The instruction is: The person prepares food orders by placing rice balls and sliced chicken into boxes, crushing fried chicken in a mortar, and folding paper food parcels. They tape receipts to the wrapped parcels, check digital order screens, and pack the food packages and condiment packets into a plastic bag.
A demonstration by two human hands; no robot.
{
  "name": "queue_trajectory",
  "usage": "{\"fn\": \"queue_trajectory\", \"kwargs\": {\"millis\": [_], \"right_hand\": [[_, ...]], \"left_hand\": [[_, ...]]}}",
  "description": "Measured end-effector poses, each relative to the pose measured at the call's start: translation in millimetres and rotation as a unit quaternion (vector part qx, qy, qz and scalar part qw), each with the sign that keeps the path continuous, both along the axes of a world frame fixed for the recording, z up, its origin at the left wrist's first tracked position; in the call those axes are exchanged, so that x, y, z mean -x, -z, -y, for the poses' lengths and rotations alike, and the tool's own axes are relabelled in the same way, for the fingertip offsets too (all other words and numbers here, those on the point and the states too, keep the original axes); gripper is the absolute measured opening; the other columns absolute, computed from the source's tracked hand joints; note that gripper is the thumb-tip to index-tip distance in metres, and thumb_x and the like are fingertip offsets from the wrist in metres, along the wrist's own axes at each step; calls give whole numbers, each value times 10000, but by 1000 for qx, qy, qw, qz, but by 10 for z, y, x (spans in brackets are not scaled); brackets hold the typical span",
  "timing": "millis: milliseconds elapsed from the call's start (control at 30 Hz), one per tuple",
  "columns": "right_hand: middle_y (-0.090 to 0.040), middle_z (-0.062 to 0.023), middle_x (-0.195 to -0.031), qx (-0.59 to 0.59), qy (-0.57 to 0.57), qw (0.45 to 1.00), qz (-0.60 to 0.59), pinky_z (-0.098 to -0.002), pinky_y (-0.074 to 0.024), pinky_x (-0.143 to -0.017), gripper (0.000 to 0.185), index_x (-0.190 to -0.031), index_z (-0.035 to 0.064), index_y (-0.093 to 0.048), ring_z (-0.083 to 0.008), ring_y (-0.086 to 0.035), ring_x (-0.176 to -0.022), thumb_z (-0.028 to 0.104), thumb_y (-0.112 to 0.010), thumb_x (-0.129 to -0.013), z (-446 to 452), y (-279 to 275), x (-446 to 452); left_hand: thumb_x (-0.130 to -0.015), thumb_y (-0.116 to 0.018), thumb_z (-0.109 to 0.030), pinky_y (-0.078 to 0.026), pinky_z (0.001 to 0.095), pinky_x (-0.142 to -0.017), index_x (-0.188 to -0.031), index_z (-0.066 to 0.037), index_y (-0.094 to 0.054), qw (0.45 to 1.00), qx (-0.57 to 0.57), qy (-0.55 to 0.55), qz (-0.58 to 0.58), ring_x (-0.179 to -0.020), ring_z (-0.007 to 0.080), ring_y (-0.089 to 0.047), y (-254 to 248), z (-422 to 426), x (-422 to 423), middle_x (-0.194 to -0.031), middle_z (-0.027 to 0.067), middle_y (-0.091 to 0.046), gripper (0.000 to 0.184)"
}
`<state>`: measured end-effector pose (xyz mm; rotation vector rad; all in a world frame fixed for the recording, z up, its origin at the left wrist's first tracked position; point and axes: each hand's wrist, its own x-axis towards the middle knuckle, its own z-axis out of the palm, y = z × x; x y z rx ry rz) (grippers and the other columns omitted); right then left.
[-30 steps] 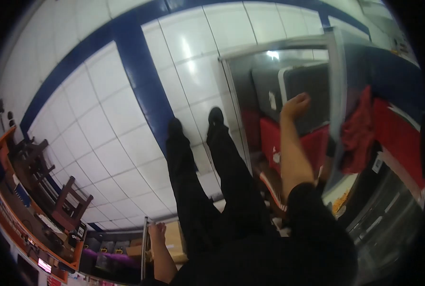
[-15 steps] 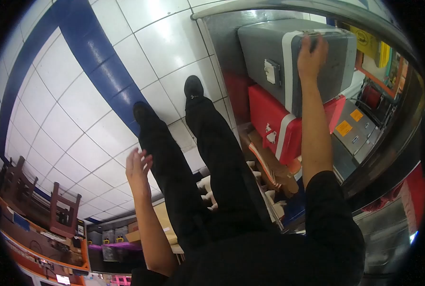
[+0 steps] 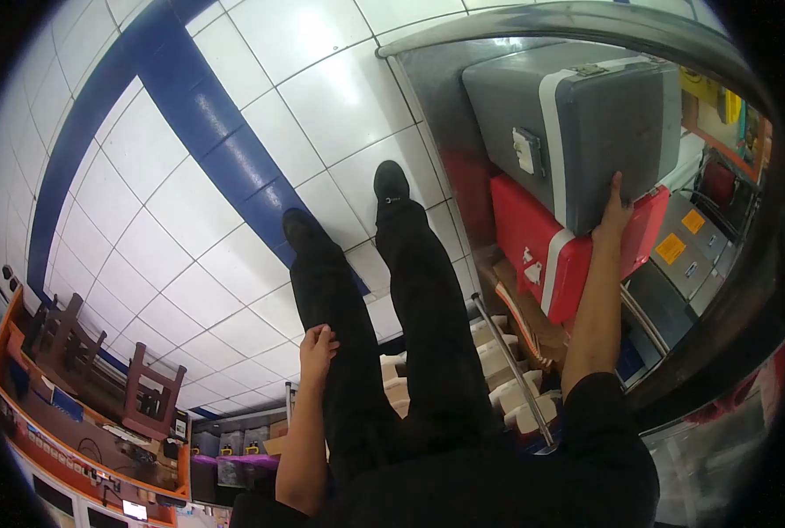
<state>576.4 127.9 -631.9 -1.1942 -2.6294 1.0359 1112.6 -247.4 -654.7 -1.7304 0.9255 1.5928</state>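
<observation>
A large grey hard case (image 3: 621, 132) with a white band and metal latches lies on top of a red hard case (image 3: 533, 242). My right hand (image 3: 617, 216) is at the grey case's lower edge, close above the red case. Its thumb presses against the grey end face, while the other fingers are hidden near the seam between the two cases. Beside my thigh, my left hand (image 3: 319, 352) hangs with its fingers curled in, and nothing shows in it.
Both cases stand inside a metal-framed rack (image 3: 533, 31) on my right. Behind them is a grey box with orange labels (image 3: 670, 248). A metal bar (image 3: 511, 365) crosses near several pale blocks (image 3: 524, 409). Wooden stools (image 3: 153, 392) stand at left on the tiled floor (image 3: 225, 220).
My right hand has moved from the grey case's top edge down to its lower edge. The left hand has come in toward my leg and its fingers have curled. The view has shifted.
</observation>
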Motion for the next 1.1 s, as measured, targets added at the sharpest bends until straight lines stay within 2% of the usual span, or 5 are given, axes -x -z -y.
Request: {"fn": "queue_trajectory", "kwargs": {"millis": [333, 467, 700, 900, 1100], "right_hand": [[-408, -191, -1543, 49, -36, 998, -31, -436, -347, -1142, 1124, -1557, 18, -291, -331, -446, -1373, 486, -889, -728, 38, -205, -92], [-486, -208, -1455, 137, 35, 985, -98, -446, -432, -1065, 631, -1420, 25, -504, -345, -517, -1291, 376, -684, -928, -48, -988, 43], [-522, -209, -1353, 88, -161, 830, -527, -525, -509, -1032, 452, -1343, 8, -509, -350, -545, -1246, 307, -466, -1006, 1629, -1935, -37], [-540, -189, -1307, 272, -146, 945, -104, -412, -572, -899, 502, -1416, 27, -447, -350, -573, -1200, 220, -591, -976, 668, 101, 661], [-565, -160, -1312, 54, -232, 958, 157, -398, -552, -904, 521, -1420, 42, -470, -297, -586, -1172, 232, -629, -962, 279, 1153, 734]], "left_hand": [[-1025, -584, -327, -521, 280, -737, -1245, -29, -608, 1000, 26, 12, 5, -859, 150, -670, -57, 104, 298, -1074, 87, -680, 372], [-1036, -573, -314, -533, 296, -760, -1251, -30, -601, 997, 47, -50, -19, -869, 153, -669, -242, 156, 701, -1100, 92, -674, 357], [-1035, -578, -316, -535, 289, -757, -1263, -39, -596, 999, -3, -33, -34, -880, 162, -671, -123, -157, 480, -1116, 99, -672, 359], [-1031, -591, -315, -541, 299, -750, -1261, -37, -594, 997, -5, -75, -2, -879, 165, -674, -117, -188, 232, -1118, 100, -671, 361], [-1043, -560, -328, -547, 307, -770, -1293, -38, -580, 989, 80, -116, 41, -898, 164, -671, -31, 177, -273, -1108, 106, -673, 383]]}}
